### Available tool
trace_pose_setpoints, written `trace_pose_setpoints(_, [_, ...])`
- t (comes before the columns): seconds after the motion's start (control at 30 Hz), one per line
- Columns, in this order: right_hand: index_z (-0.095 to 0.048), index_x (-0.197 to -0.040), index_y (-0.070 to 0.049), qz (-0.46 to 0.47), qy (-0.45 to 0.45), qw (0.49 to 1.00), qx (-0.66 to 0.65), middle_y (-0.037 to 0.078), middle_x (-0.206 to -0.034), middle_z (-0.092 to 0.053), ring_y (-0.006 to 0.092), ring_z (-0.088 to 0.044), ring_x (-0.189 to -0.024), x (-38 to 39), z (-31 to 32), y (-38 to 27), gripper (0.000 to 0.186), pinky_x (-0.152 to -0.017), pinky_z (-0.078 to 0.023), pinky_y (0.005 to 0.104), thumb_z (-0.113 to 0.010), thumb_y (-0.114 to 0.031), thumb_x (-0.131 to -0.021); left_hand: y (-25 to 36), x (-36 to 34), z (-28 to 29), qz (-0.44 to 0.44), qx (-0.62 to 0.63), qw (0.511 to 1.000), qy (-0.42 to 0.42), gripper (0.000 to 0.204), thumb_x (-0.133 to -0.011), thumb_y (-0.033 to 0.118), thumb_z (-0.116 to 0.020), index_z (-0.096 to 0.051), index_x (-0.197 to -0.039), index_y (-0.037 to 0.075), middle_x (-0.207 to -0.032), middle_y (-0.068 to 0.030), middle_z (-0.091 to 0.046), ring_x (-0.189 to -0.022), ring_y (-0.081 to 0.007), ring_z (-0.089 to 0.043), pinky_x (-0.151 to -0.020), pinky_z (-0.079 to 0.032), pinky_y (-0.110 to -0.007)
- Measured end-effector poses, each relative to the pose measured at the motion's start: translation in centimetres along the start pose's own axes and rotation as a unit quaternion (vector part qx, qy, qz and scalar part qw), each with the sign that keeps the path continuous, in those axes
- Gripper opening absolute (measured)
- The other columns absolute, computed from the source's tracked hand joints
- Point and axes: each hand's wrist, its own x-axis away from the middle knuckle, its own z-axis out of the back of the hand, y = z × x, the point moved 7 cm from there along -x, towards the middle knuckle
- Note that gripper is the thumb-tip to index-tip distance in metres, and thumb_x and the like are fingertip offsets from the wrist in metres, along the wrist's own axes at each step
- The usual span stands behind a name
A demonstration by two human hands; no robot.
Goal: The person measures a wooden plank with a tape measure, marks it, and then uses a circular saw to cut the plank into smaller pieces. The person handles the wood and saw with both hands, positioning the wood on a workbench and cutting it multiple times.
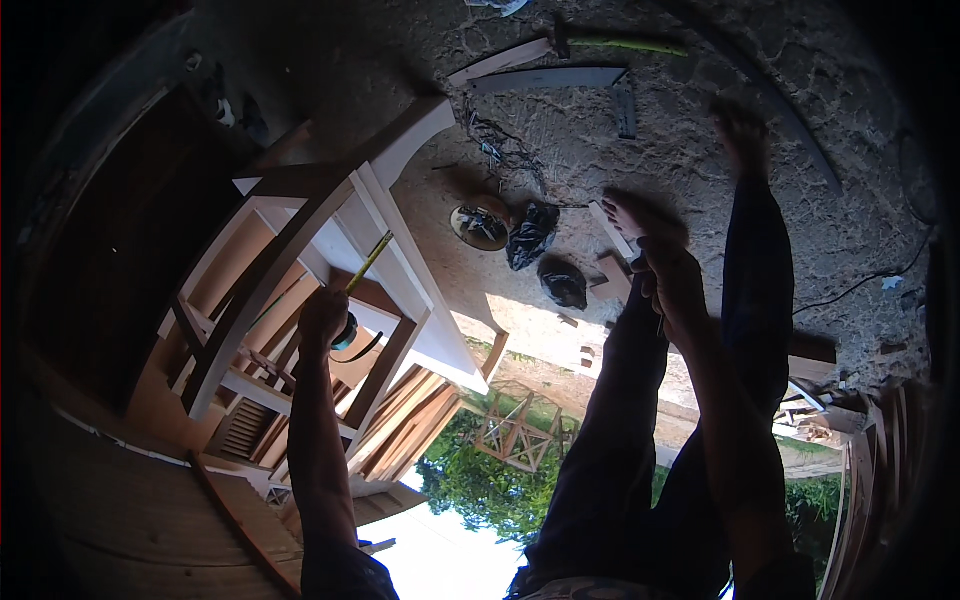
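Note:
My left hand (323, 318) grips a tape measure with a dark, teal case (346, 336), its yellow blade (369, 260) pulled out a short way across an unfinished wooden frame piece of furniture (270, 260) with pale panels. My right hand (668, 280) is curled in front of my leg, holding a small thin item that is too dark to name. Just beyond it a pale wooden strip (610, 225) lies by my bare foot (625, 210).
On the rough floor (820, 240) lie a hammer (620, 42), a handsaw (545, 78), a long curved strip (770, 90), a round container of metal bits (480, 225), black plastic bags (530, 235) and cords (860, 280). Stacked lumber (400, 425) and trees (470, 470) show beyond.

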Motion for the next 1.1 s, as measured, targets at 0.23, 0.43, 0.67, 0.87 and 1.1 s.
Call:
trace_pose_setpoints(0.23, [-0.064,-0.104,-0.007,0.014,-0.01,1.0,-0.01,0.005,-0.082,-0.066,0.0051,-0.048,-0.048,-0.1,-0.3,-0.1,0.028,-0.036,-0.029,0.0204,-0.064,-0.034,-0.096,-0.1,0.6,0.1,0.006,-0.011,1.0,0.011,0.009,-0.082,0.012,-0.062,-0.063,-0.08,0.003,-0.082,-0.0161,-0.066,-0.081,-0.0353,-0.067,-0.069,-0.055,-0.047])
trace_pose_setpoints(0.43, [-0.064,-0.106,-0.004,0.006,-0.003,1.0,-0.013,0.007,-0.081,-0.068,0.0048,-0.051,-0.047,-0.1,-0.2,-0.5,0.024,-0.035,-0.029,0.0205,-0.061,-0.027,-0.099,-0.1,0.2,-0.3,0.003,-0.035,0.999,0.021,0.01,-0.081,0.012,-0.065,-0.064,-0.079,0.003,-0.083,-0.0157,-0.067,-0.082,-0.034,-0.067,-0.069,-0.056,-0.046])
trace_pose_setpoints(0.67, [-0.065,-0.106,-0.006,-0.012,0.001,1.0,-0.001,0.003,-0.072,-0.061,0.0046,-0.046,-0.045,0.2,-0.3,-0.7,0.029,-0.036,-0.028,0.0203,-0.062,-0.034,-0.098,-2.7,0.4,-3.0,0.111,0.094,0.989,-0.025,0.036,-0.094,0.033,-0.05,-0.068,-0.089,0.003,-0.091,-0.0221,-0.069,-0.087,-0.0406,-0.068,-0.078,-0.054,-0.051])
trace_pose_setpoints(0.87, [-0.064,-0.108,-0.006,0.004,-0.006,1.0,-0.015,0.005,-0.079,-0.064,0.0051,-0.047,-0.047,0.1,-0.4,-0.9,0.027,-0.036,-0.029,0.0203,-0.063,-0.031,-0.097,-2.1,0.3,-2.6,0.093,0.042,0.995,0.016,0.016,-0.084,0.019,-0.068,-0.066,-0.081,0.003,-0.083,-0.0148,-0.067,-0.082,-0.0332,-0.068,-0.068,-0.056,-0.046])
trace_pose_setpoints(1.1, [-0.064,-0.109,-0.006,-0.011,0.001,1.0,0.004,0.006,-0.081,-0.065,0.005,-0.049,-0.048,0.0,-0.2,-0.8,0.026,-0.035,-0.029,0.02,-0.063,-0.029,-0.097,-1.1,0.5,-1.7,0.032,0.001,0.999,0.029,0.014,-0.082,0.017,-0.066,-0.064,-0.079,0.003,-0.081,-0.0152,-0.066,-0.081,-0.0344,-0.067,-0.068,-0.055,-0.047])
